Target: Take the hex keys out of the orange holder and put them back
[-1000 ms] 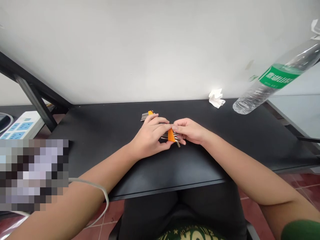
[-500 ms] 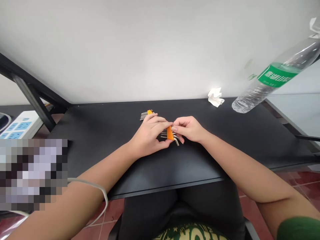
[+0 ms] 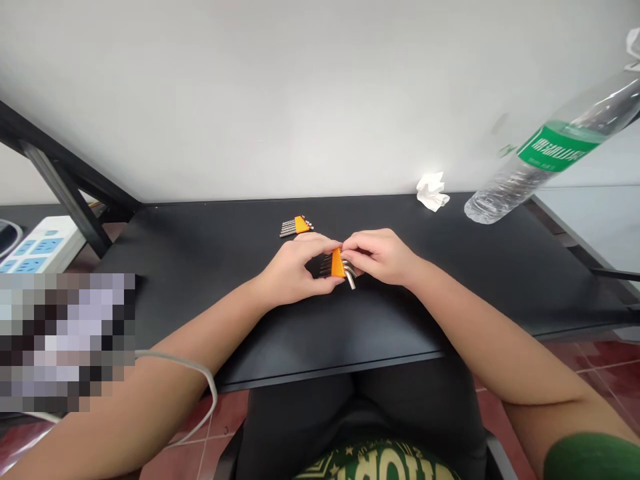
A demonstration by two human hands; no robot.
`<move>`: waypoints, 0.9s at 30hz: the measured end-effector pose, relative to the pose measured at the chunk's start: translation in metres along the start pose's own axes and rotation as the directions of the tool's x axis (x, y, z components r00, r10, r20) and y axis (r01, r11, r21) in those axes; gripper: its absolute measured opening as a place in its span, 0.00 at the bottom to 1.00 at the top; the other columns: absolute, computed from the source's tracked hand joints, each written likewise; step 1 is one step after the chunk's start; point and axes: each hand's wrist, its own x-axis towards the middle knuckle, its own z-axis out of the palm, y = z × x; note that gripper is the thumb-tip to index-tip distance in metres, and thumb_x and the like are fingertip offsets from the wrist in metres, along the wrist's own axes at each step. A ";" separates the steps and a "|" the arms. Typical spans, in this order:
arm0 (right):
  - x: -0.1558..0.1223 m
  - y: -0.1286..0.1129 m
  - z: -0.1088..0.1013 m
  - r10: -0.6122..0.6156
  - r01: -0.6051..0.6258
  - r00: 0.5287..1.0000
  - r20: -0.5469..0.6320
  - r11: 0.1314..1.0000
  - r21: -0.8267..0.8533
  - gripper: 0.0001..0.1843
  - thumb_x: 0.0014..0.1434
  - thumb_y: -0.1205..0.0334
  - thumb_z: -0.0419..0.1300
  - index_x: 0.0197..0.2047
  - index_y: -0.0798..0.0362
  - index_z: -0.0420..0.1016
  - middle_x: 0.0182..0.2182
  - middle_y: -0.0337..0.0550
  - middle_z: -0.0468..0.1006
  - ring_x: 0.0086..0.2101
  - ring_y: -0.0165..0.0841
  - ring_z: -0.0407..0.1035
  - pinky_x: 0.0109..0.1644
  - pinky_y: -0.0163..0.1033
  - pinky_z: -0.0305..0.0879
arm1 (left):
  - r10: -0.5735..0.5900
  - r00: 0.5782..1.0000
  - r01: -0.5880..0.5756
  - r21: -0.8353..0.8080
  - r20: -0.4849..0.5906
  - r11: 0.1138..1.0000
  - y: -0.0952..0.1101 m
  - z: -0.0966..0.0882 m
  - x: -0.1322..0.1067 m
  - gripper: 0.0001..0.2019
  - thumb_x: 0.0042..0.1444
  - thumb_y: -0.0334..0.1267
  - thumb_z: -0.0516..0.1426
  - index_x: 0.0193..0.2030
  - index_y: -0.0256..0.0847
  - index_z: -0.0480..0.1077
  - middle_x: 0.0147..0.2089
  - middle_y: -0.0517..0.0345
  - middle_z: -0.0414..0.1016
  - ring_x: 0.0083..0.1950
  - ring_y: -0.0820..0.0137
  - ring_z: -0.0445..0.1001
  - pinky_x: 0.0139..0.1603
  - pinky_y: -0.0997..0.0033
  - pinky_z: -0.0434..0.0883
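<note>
Pale wall [image 3: 250,100] fills the background ahead of you, and below it stretches one black table [image 3: 210,333]. Picture a clock lying on it, centred between your hands, with 12 at the wall. One clear plastic bottle [image 3: 560,147] with a green label stands at 2 o'clock; one white power strip [image 3: 43,248] sits beyond the table at 9.

Your two hands meet near the middle. Your left hand [image 3: 295,270], at 9 o'clock, is clamped on an orange holder [image 3: 338,263], thumb at its near end and fingertips at its far end. Your right hand [image 3: 383,257], at 3 o'clock, has thumb and fingers pinched together on the bent ends of the hex keys [image 3: 351,279]; which key they hold is hidden. One crumpled tissue [image 3: 433,191] lies between 1 and 2 o'clock, near the wall.

Expect the holder to be light and stiff, likely plastic, and best gripped across its two ends. Its keys are probably hard, smooth steel, apt to slip, so take each by its bend. You have two sets: this one, and a second hex-key set [image 3: 301,225] lying between 10 and 11. Each carries several keys, too small or covered to count surely; one bent end juts toward 5 o'clock.
</note>
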 end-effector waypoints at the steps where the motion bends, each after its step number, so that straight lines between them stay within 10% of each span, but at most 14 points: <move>1: 0.000 -0.001 -0.001 0.041 -0.042 0.999 0.019 0.997 0.061 0.07 0.68 0.61 0.59 0.38 0.51 0.77 0.30 0.38 0.80 0.26 0.29 0.75 0.32 0.35 0.72 | -0.011 1.000 0.011 -0.029 0.007 1.000 -0.001 -0.001 0.000 0.18 0.55 0.41 0.67 0.52 0.42 0.76 0.45 0.55 0.83 0.47 0.65 0.81 0.54 0.64 0.76; 9: 0.006 0.006 0.012 0.344 -0.397 0.915 0.212 0.661 0.637 0.17 0.65 0.47 0.66 0.37 0.54 0.73 0.24 0.36 0.77 0.21 0.29 0.73 0.26 0.34 0.73 | 0.008 0.999 -0.006 0.051 -0.051 0.999 -0.007 -0.002 -0.002 0.19 0.54 0.37 0.66 0.54 0.42 0.76 0.49 0.53 0.83 0.50 0.64 0.81 0.57 0.62 0.76; 14: 0.010 0.015 0.015 0.413 -0.527 0.839 0.354 0.461 0.713 0.23 0.59 0.42 0.71 0.34 0.54 0.72 0.22 0.37 0.76 0.19 0.27 0.69 0.22 0.32 0.69 | 0.081 0.991 -0.059 0.201 -0.107 0.978 -0.011 0.003 -0.003 0.21 0.56 0.41 0.66 0.56 0.44 0.74 0.49 0.53 0.83 0.52 0.61 0.80 0.62 0.56 0.73; 22: 0.005 0.011 0.016 0.409 -0.403 0.911 0.048 0.860 0.314 0.17 0.62 0.50 0.67 0.44 0.49 0.67 0.32 0.35 0.78 0.23 0.29 0.74 0.28 0.35 0.72 | -0.100 0.984 0.152 0.392 -0.149 0.907 -0.030 0.001 -0.004 0.22 0.55 0.46 0.64 0.55 0.43 0.72 0.49 0.53 0.83 0.50 0.58 0.81 0.71 0.48 0.63; 27: 0.004 0.004 0.027 0.293 -0.291 0.956 -0.010 0.952 0.093 0.06 0.65 0.62 0.59 0.43 0.48 0.64 0.29 0.33 0.77 0.26 0.30 0.74 0.35 0.37 0.69 | -0.129 0.981 0.180 0.448 -0.143 0.876 -0.028 0.002 -0.003 0.20 0.54 0.47 0.63 0.53 0.43 0.72 0.43 0.53 0.83 0.45 0.58 0.82 0.69 0.47 0.63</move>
